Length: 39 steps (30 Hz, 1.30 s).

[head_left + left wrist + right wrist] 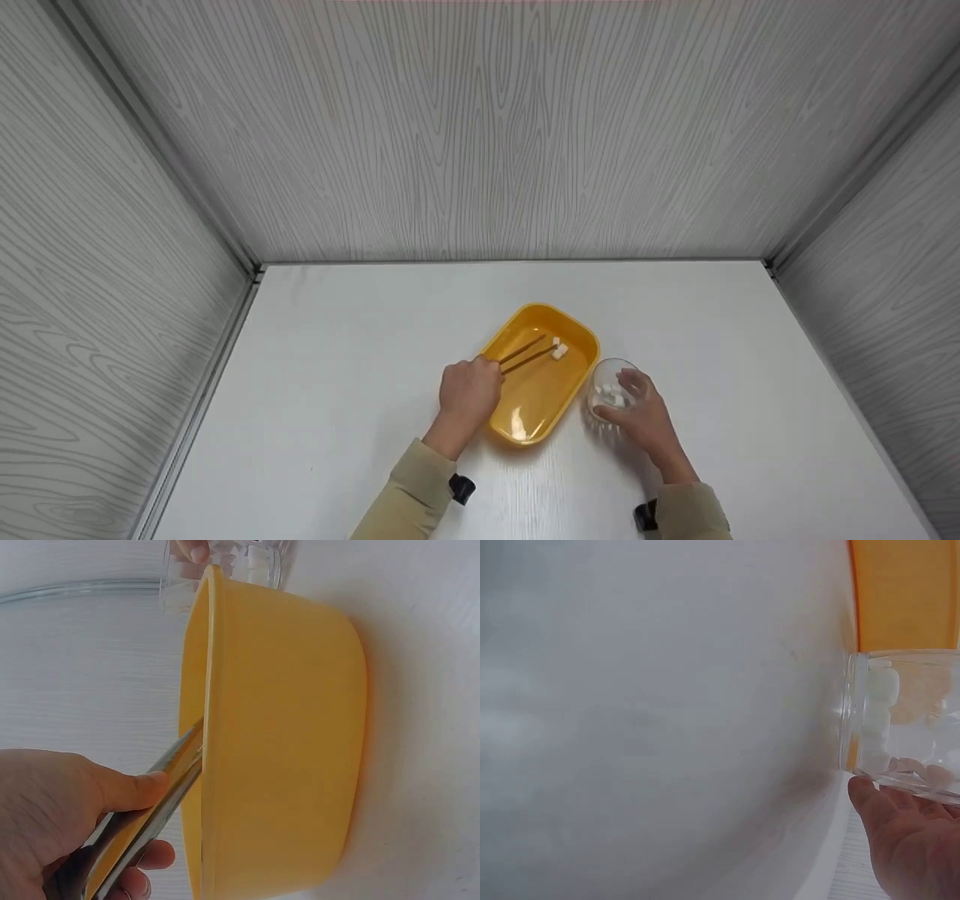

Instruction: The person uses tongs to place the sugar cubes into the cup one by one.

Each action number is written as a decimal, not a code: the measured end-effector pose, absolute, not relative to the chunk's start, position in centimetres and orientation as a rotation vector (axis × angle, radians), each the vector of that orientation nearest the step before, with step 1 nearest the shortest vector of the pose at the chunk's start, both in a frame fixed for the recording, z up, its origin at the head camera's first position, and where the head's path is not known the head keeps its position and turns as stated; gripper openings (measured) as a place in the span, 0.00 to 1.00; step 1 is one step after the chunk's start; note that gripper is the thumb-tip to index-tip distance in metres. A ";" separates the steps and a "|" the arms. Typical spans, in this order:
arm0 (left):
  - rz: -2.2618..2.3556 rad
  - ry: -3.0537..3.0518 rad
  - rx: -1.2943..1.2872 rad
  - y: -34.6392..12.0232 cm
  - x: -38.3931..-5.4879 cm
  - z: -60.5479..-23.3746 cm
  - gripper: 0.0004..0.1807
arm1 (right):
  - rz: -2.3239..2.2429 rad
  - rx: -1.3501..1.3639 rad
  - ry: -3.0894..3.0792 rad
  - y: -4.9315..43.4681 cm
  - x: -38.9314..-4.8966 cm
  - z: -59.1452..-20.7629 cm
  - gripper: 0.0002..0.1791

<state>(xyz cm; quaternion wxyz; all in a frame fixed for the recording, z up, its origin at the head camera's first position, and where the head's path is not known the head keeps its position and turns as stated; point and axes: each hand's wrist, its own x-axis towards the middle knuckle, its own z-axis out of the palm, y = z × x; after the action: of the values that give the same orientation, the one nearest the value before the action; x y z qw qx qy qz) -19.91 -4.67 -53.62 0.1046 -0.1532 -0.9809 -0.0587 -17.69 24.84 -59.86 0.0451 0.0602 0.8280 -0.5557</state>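
Note:
My left hand (469,394) grips a pair of metal tongs (171,795) by the arms, thumb on one side and fingers on the other. The tongs reach over the rim into a yellow basin (525,405), their two arms spread apart. One tip is right at a few small white cubes (559,352) near the basin's far right end. Beside the basin on the right, a clear glass (613,367) stands upright with several white cubes (881,694) at its bottom. My right hand (649,420) holds that glass, thumb and fingers around its sides.
The basin and glass stand close together on a white table (337,360). Grey wood-grain panels rise at the back (480,135), left (97,300) and right (892,262). Black wrist bands (462,489) sit at the sleeves (409,487).

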 end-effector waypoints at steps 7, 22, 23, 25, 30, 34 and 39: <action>-0.177 -2.917 -0.469 -4.3 -20.3 -53.6 0.11 | -1.695 0.184 2.531 24.8 -17.6 -59.7 0.50; -0.109 -2.891 -0.502 -3.5 -21.2 -53.4 0.09 | -1.685 0.170 2.528 24.9 -17.7 -59.7 0.49; -0.092 -2.894 -0.504 -3.4 -21.3 -53.3 0.09 | -1.682 0.169 2.529 24.9 -17.7 -59.7 0.48; -0.060 -2.896 -0.510 -3.3 -21.3 -53.3 0.09 | -1.684 0.169 2.528 24.8 -17.7 -59.7 0.48; -0.040 -2.915 -0.507 -3.1 -21.4 -53.3 0.08 | -1.665 0.166 2.546 24.8 -17.7 -59.8 0.47; -0.047 -2.925 -0.508 -3.1 -21.5 -53.5 0.08 | -1.650 0.169 2.554 24.8 -17.8 -59.7 0.48; -0.058 -2.930 -0.511 -3.1 -21.7 -53.6 0.08 | -1.637 0.179 2.557 24.8 -17.8 -59.6 0.48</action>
<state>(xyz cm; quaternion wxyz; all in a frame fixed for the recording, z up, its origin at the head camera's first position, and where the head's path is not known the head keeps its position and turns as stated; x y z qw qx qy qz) -21.67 -3.10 -53.60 0.0835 -0.1711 -0.9815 -0.0194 -17.75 24.83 -59.63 0.0501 0.0589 0.8397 -0.5376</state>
